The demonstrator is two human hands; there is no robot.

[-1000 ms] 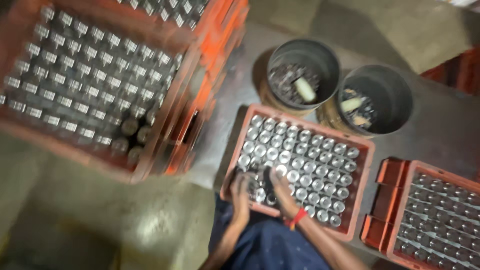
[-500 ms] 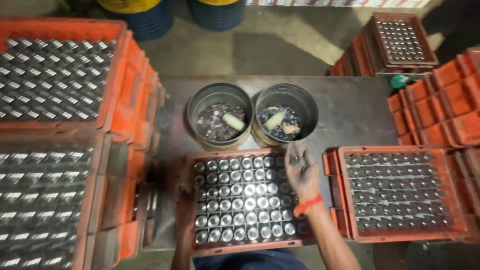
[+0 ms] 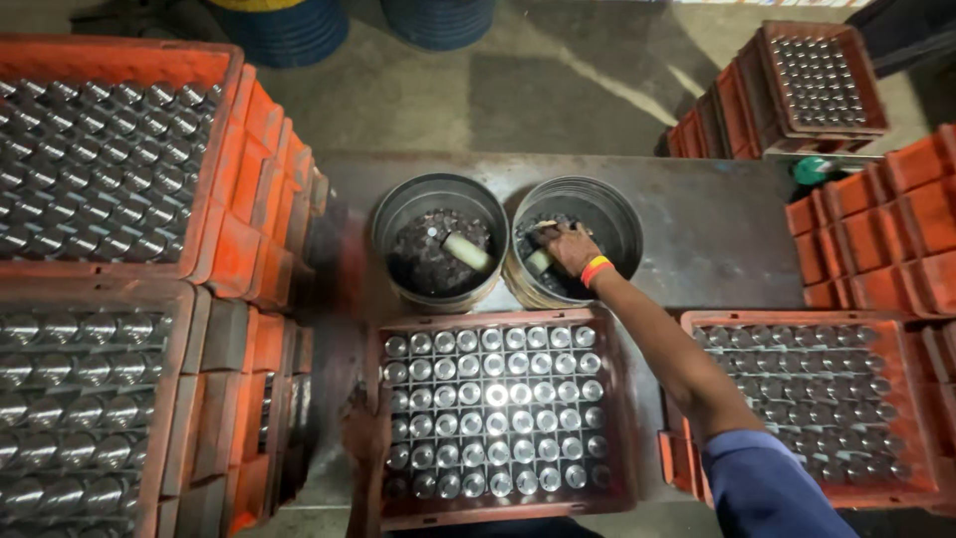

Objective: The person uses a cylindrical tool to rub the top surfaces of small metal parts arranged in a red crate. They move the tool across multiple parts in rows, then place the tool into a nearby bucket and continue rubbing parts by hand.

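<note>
right hand [image 3: 570, 247] reaching into right bucket [image 3: 617, 214], seemingly gripping a pale stick [image 3: 539, 261] | left hand [image 3: 366, 438] resting on crate [image 3: 503, 503] edge, grip unclear | next: lifting the stick clear of the rim

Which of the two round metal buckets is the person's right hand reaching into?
The right-hand bucket, the one nearer the far stacked crates. The right hand is inside it, at a pale cylinder; the left-hand bucket holds a similar cylinder but no hand.
</note>
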